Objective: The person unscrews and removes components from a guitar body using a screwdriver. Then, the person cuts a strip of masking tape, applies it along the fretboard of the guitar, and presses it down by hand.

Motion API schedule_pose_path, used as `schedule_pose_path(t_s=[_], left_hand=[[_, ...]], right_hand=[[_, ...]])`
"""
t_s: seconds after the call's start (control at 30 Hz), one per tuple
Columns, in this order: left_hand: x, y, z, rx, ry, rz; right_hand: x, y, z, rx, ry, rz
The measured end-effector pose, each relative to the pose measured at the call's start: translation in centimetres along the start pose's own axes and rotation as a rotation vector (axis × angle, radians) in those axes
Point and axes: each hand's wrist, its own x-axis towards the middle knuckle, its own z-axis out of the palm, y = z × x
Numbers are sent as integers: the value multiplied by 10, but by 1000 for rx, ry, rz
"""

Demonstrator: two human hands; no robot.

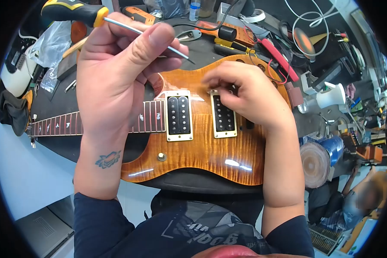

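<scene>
A screwdriver [87,14] with a yellow and black handle is held in my left hand [120,60], its thin metal shaft slanting down to the right across the fingers. Below lies an electric guitar [202,159] with a glossy amber flamed top, flat on its back, neck to the left. My right hand [249,92] hovers over the body by the right-hand pickup [224,120], partly covering it. Its fingers are curled in toward the thumb, the tips smeared by motion; whatever they hold cannot be made out. The other pickup [179,115], in a cream frame, sits nearer the neck.
Tools and a red multimeter probe [279,58] crowd the back of the dark bench. A clear plastic bag [51,51] lies at the left. On the right are a white bottle-like item [331,95] and a blue cylinder [331,148]. Another person [352,206] sits at the far right.
</scene>
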Motion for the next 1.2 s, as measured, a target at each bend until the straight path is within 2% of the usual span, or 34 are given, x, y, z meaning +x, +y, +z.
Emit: schedule_pose_path(t_s=[0.1,0.3,0.47,0.6,0.73,0.83,1.2], left_hand=[[-1,-3,-1,-63,61,1],[3,-8,-8,-72,13,-3],[8,-17,-11,30,22,73],[6,-7,0,-66,199,-100],[4,6,1,-168,133,-143],[3,16,6,-230,163,-156],[0,15,9,-107,153,-117]], right_hand=[[0,-19,-7,1,-24,230],[4,-17,-3,-179,-68,57],[4,-16,-2,-218,-55,38],[5,-21,3,-197,-21,30],[5,-20,1,-257,-64,30],[6,-22,3,-289,-44,30],[9,-38,14,-481,-49,46]])
